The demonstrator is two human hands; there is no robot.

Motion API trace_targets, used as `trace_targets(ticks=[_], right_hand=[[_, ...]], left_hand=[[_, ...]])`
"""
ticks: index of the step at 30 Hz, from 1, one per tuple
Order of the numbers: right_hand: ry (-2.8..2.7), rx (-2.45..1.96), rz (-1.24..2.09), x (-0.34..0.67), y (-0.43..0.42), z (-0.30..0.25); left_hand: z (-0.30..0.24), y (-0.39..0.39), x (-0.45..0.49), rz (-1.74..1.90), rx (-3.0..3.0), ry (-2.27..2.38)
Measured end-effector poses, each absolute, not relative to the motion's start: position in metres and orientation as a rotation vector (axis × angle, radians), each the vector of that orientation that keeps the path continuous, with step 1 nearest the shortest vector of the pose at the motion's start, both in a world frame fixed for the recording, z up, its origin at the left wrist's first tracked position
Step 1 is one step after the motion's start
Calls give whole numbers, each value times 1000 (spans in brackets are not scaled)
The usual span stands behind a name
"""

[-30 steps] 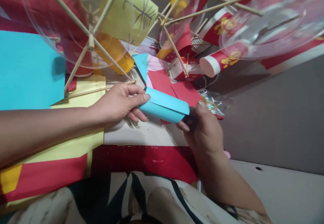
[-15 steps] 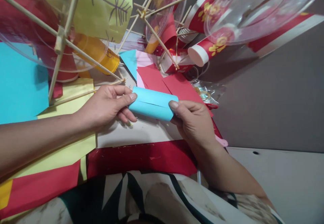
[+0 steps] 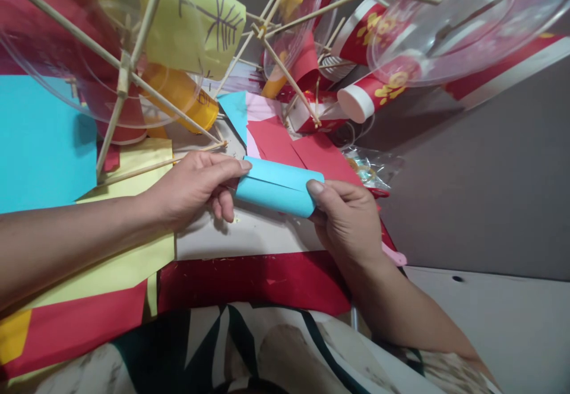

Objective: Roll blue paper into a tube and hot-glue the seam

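Observation:
A light blue sheet of paper, rolled into a flattened tube (image 3: 278, 187), is held over the white tabletop (image 3: 209, 242) with its overlapping edge facing up. My left hand (image 3: 200, 183) pinches the tube's left end, thumb on top. At the other end, my right hand (image 3: 345, 213) grips the paper between its thumb and the fingers behind, which are partly hidden. Red paper pieces (image 3: 320, 153) lie just beyond the tube. Under my left forearm spreads a yellow paper sheet (image 3: 129, 251).
A frame of wooden sticks (image 3: 122, 76) with clear plastic discs rises at left. Red paper cups (image 3: 392, 82) lie at the back near a grey wall (image 3: 481, 174). A blue sheet (image 3: 40, 144) is far left, and a small clear plastic bag (image 3: 371, 165) sits right of the red paper.
The view has shifted slightly, so everything appears a little further right. My left thumb has moved to the tube's upper left corner. Both hands keep their hold on the paper.

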State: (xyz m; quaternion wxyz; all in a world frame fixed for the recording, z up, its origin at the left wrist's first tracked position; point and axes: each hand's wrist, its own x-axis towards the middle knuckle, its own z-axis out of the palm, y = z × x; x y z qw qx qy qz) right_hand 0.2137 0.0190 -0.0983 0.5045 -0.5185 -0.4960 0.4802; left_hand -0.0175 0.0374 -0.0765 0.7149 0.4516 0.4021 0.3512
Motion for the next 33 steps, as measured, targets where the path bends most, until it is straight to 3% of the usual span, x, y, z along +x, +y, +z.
trace_targets(ticks=[9, 19, 33], right_hand=[[-923, -1088, 1611, 205, 30, -86], [-876, -1048, 1694, 208, 31, -90], [-1113, -1184, 1291, 203, 20, -91]], left_hand=[[-81, 41, -16, 829, 868, 837], [-82, 35, -15, 831, 879, 781], [-76, 34, -17, 674, 1034, 929]])
